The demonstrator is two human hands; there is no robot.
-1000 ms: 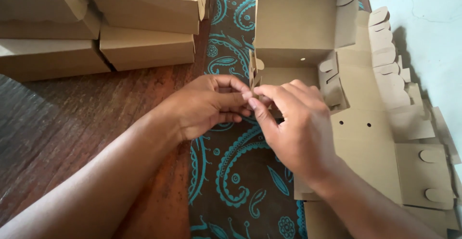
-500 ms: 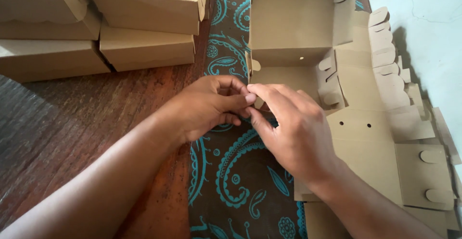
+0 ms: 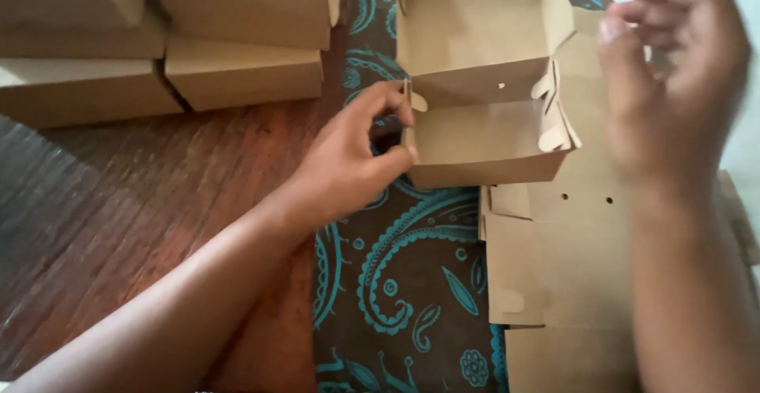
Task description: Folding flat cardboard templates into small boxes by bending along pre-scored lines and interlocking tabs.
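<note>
My left hand (image 3: 348, 163) pinched the left wall of the half-folded cardboard box (image 3: 475, 116), thumb on the outer face and fingers (image 3: 396, 102) curled over the top edge near the small locking tab. The box stood open on the brown cloth with turquoise paisley pattern (image 3: 396, 282), its lid flap leaning back, just above the stack of flat unfolded box blanks (image 3: 554, 282) at the right. My right hand (image 3: 673, 84) was lifted in the air, apart from the box, blurred, with fingers loosely bent and holding nothing.

I judged the box to be very light and thin, stiff along the creases but easy to bend or crush, so a soft pinch at the wall edge beside the corner seemed the good place to hold; the tabs looked easy to tear.

One second before, both hands were together over the front corner, fingertips meeting on the tab. Now the right hand had gone up and away to the right, and only the left stayed on the box. The finished closed boxes (image 3: 237, 13) on the wooden table (image 3: 119, 227) did not move.
</note>
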